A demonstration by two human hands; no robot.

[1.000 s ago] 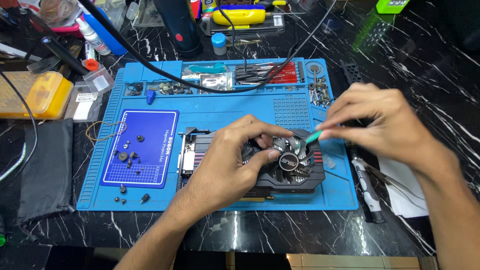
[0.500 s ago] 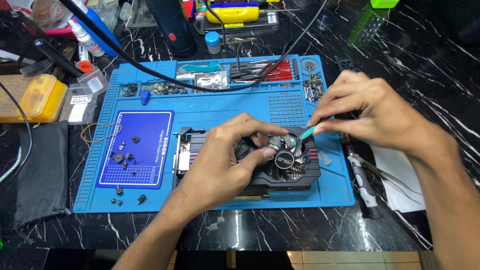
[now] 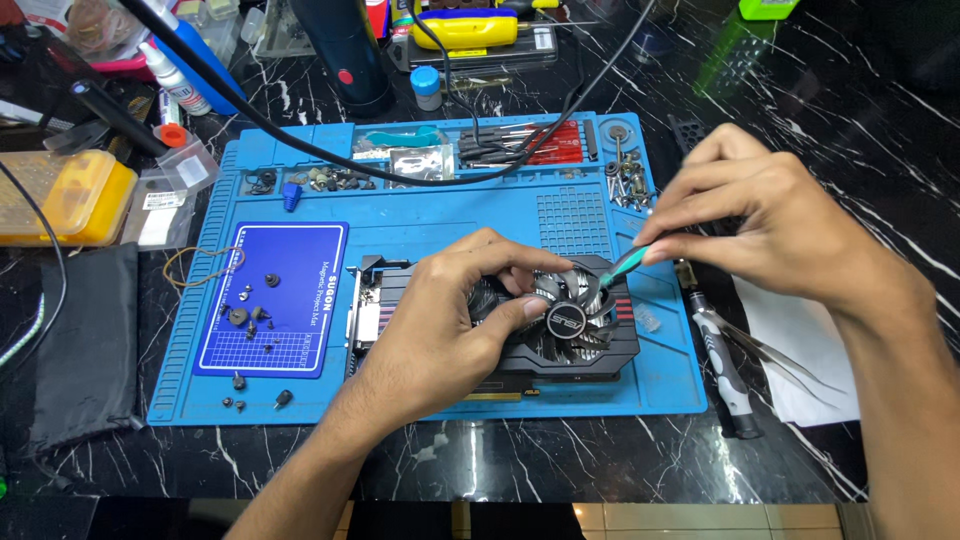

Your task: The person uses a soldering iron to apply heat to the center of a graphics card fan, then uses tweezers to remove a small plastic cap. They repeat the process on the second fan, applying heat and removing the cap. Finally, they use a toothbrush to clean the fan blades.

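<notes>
A black graphics card (image 3: 610,345) with a round fan (image 3: 572,305) lies on a blue work mat (image 3: 440,235). My left hand (image 3: 455,320) rests on the card, thumb and fingers pinching at the fan's hub. My right hand (image 3: 770,225) hovers at the card's right end and grips a thin teal tool (image 3: 628,262), whose tip points down at the fan's edge.
A dark blue magnetic pad (image 3: 275,295) with several loose screws lies at the mat's left. A black screwdriver (image 3: 722,360) and tweezers (image 3: 775,350) lie right of the mat. A yellow case (image 3: 60,195), black pouch (image 3: 85,345), cables and bottles crowd the back and left.
My right hand has drawn slightly right and up with the teal tool. My left hand stays on the fan; the view has shifted a little.
</notes>
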